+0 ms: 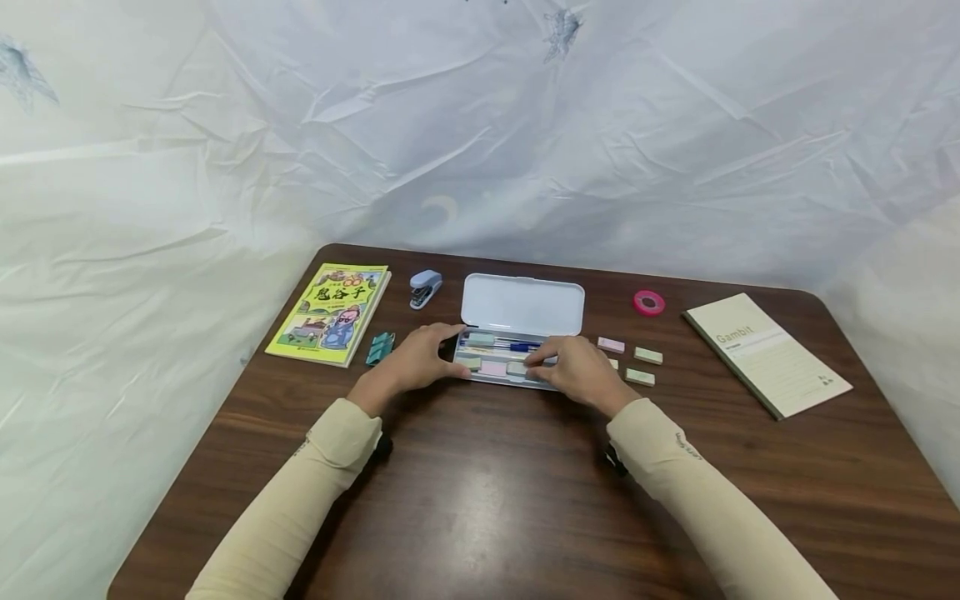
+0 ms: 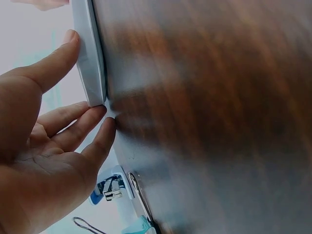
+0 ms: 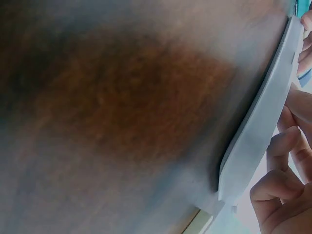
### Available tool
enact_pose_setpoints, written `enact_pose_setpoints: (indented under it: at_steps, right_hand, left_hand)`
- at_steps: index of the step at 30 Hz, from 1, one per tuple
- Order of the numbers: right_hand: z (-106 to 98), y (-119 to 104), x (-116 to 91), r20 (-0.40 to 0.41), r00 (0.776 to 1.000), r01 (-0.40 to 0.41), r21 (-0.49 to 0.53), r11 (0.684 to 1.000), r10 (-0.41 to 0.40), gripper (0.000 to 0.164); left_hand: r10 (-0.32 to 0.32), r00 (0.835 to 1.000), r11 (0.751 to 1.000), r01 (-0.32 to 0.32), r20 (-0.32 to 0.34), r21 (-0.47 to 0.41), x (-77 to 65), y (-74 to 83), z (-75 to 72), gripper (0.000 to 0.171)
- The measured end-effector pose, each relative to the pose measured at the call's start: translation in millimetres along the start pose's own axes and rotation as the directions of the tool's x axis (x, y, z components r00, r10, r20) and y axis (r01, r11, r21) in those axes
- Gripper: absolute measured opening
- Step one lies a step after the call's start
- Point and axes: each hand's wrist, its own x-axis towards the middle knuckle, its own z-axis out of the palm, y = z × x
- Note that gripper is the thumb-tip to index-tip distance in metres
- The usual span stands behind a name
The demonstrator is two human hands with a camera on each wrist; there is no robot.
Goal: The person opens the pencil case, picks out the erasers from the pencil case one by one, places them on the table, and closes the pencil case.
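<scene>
An open pencil case [image 1: 522, 305] lies on the table, its white lid tipped back. Inside are pens [image 1: 517, 346], a pink eraser [image 1: 492, 367] and pale green erasers along the front. My left hand [image 1: 420, 357] grips the case's left end, thumb on the front wall and fingers around the corner; the left wrist view shows this thumb [image 2: 68, 48] against the wall. Over the right part of the case, my right hand [image 1: 573, 367] pinches a pale green eraser [image 1: 516, 367] at its right end. In the right wrist view its curled fingers [image 3: 282, 146] are behind the front wall, which hides their tips.
Several loose erasers [image 1: 640, 377] lie right of the case. Farther right are a pink tape roll [image 1: 648, 302] and a notebook [image 1: 765, 354]. To the left are a stapler [image 1: 426, 289], teal binder clips [image 1: 380, 348] and a yellow book [image 1: 330, 315].
</scene>
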Motion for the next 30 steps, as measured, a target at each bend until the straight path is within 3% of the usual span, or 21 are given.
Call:
enact_pose_setpoints:
  at_steps: [2, 7, 12, 16, 20, 26, 30]
  right_hand:
    - [0, -2, 0, 0.010, 1.000, 0.005, -0.035, 0.999, -0.005, 0.016]
    - [1, -8, 2, 0.019, 1.000, 0.008, -0.123, 0.992, -0.006, 0.018]
    - [4, -9, 3, 0.007, 1.000, 0.009, -0.127, 0.992, -0.008, 0.016]
    - [6, -7, 4, -0.002, 0.999, 0.032, -0.123, 0.992, -0.032, 0.013]
    - [9, -1, 6, 0.000, 0.998, 0.067, -0.147, 0.987, -0.068, 0.012]
    - [41, 48, 27, -0.032, 0.991, 0.120, -0.220, 0.968, -0.130, 0.018]
    - [37, 42, 23, -0.031, 0.987, 0.145, -0.242, 0.959, -0.157, 0.019]
  left_hand:
    - [0.004, 1.000, 1.000, -0.004, 0.000, 0.008, 1.3, -1.2, 0.9, 0.097]
    - [-0.003, 1.000, 1.000, 0.003, 0.001, -0.011, -8.1, 13.0, -5.7, 0.094]
    - [-0.012, 1.000, 1.000, 0.012, 0.001, -0.020, -20.6, 30.1, -13.7, 0.091]
    - [-0.020, 1.000, 1.000, 0.020, 0.011, -0.021, -23.5, 35.0, -15.3, 0.090]
    - [-0.028, 1.000, 0.999, 0.028, 0.013, -0.030, -22.7, 34.3, -14.1, 0.091]
    - [-0.024, 1.000, 0.999, 0.024, 0.004, -0.028, -18.9, 27.5, -12.3, 0.092]
    - [-0.018, 1.000, 1.000, 0.018, 0.003, -0.023, -15.3, 22.3, -10.1, 0.094]
